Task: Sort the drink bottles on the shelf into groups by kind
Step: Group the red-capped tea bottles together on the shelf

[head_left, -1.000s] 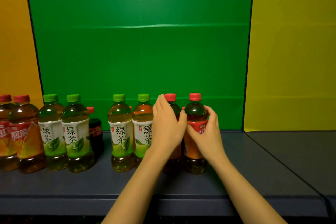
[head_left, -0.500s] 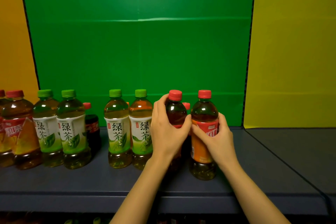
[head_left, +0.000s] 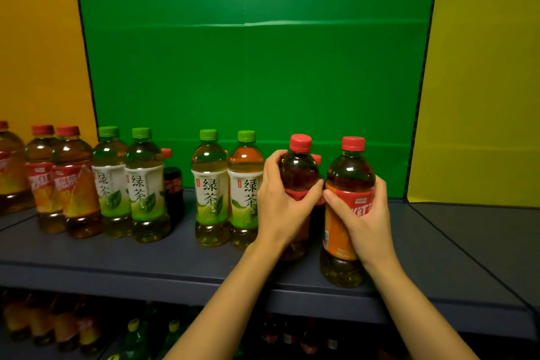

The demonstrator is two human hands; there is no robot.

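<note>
A red-capped clear plastic bottle of brown tea point(head_left: 299, 168) is gripped by the left hand point(head_left: 280, 207), whose fingers point(head_left: 270, 162) are curled round its shoulder, the thumb laid across the red label. Just beside it to the right, a second red-capped bottle with an orange-and-red label point(head_left: 349, 175) is gripped by the right hand point(head_left: 365, 219), its fingers wrapped round the far side of the label and the thumb pressed on the front. Both bottles are held upright over the dark grey shelf point(head_left: 146, 256), near its front edge. Whether their bases touch it cannot be told. To the left, two green-capped green tea bottles point(head_left: 209, 187) are seen standing side by side. Further left, another green-capped pair point(head_left: 144, 184), a small dark cola bottle point(head_left: 173, 184) behind it, and more red-capped tea bottles point(head_left: 73, 187) are lined up. A green backing panel point(head_left: 248, 67) is set behind the shelf.
</note>
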